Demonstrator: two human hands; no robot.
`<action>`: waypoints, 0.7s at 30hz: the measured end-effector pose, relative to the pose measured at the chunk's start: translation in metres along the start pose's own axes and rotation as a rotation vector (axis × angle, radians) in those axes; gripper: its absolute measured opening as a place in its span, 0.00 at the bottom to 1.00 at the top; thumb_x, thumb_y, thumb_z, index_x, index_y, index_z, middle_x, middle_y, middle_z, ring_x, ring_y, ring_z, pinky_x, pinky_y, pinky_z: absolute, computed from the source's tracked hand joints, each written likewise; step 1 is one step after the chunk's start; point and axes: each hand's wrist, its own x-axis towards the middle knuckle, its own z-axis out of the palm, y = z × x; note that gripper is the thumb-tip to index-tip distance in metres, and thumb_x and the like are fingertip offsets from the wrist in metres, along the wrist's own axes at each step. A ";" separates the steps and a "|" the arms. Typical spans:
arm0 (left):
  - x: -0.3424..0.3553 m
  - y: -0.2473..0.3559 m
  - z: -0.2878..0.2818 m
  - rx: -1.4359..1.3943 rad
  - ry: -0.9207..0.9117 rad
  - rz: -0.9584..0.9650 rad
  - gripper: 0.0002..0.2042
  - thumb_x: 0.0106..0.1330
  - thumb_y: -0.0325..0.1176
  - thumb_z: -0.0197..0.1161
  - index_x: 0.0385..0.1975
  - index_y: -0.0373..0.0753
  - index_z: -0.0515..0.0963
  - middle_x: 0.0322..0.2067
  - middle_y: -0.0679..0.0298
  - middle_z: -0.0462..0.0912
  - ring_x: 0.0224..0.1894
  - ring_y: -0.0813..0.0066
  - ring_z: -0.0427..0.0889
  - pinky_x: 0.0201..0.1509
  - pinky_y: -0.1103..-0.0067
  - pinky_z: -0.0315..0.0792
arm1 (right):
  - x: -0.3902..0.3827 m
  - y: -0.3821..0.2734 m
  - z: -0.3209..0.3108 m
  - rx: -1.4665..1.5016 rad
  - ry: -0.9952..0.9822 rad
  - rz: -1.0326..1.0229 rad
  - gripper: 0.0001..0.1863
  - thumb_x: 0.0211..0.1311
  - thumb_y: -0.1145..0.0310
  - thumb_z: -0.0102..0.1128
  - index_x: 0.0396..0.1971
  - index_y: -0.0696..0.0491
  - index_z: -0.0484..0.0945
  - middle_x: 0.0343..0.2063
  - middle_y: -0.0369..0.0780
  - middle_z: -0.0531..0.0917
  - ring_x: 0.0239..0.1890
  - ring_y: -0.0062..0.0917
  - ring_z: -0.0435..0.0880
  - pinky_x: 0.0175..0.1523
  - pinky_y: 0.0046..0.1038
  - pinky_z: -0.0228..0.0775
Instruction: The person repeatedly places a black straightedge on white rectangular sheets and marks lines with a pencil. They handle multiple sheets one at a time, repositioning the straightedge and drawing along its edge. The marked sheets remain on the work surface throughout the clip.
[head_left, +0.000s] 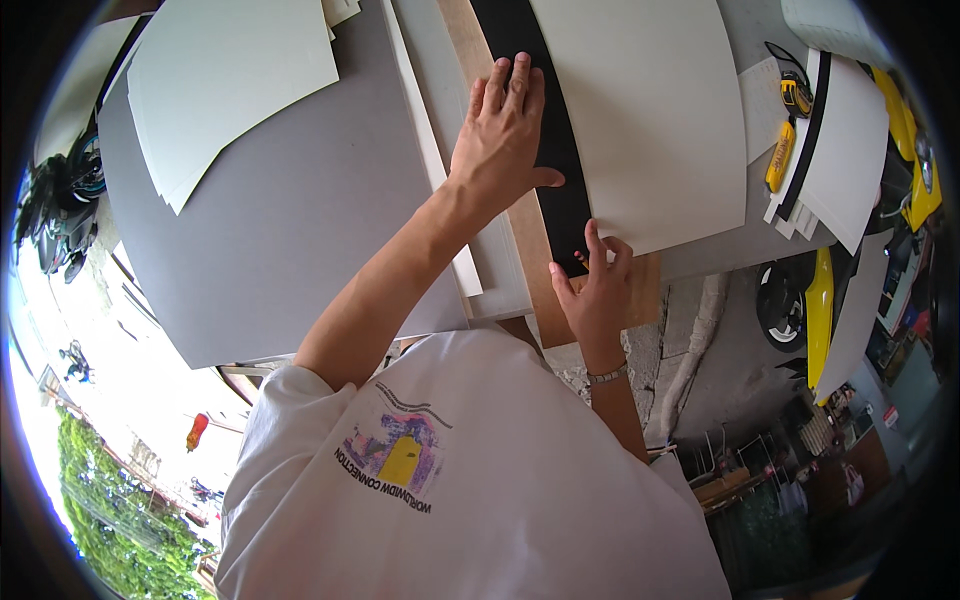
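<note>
My left hand lies flat with its fingers stretched out on a long black strip, its thumb pointing to the right. The strip runs along the left side of a large off-white sheet. At the strip's near end is my right hand, index finger and thumb reaching to its edges. A thin pencil with a reddish end pokes out between those fingers; the rest of it is hidden by the hand. Under the strip and sheet, a brown board shows at the near edge.
To the left, a large grey sheet carries stacked white sheets. At the right lie a yellow-black tape measure, a yellow cutter knife and more white sheets. A yellow motorcycle stands beyond the table at the right.
</note>
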 end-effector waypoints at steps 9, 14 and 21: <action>0.000 -0.002 0.004 -0.029 0.023 0.013 0.64 0.40 0.59 0.85 0.76 0.29 0.57 0.78 0.42 0.54 0.80 0.41 0.53 0.82 0.50 0.55 | 0.001 0.000 0.005 0.108 0.032 0.021 0.49 0.54 0.67 0.79 0.77 0.45 0.63 0.55 0.47 0.70 0.49 0.31 0.85 0.58 0.43 0.75; 0.000 -0.001 0.002 -0.051 0.010 0.007 0.64 0.41 0.58 0.85 0.76 0.29 0.57 0.78 0.42 0.54 0.80 0.41 0.52 0.82 0.50 0.53 | 0.000 0.001 0.006 0.156 0.036 0.049 0.48 0.52 0.67 0.80 0.75 0.47 0.65 0.54 0.50 0.70 0.52 0.42 0.80 0.55 0.45 0.77; -0.001 -0.002 0.002 -0.061 0.015 0.010 0.65 0.41 0.58 0.85 0.76 0.29 0.56 0.78 0.42 0.53 0.81 0.41 0.51 0.82 0.50 0.52 | 0.000 0.003 0.008 0.186 0.020 0.083 0.46 0.51 0.66 0.80 0.72 0.49 0.68 0.53 0.51 0.69 0.55 0.48 0.76 0.54 0.48 0.77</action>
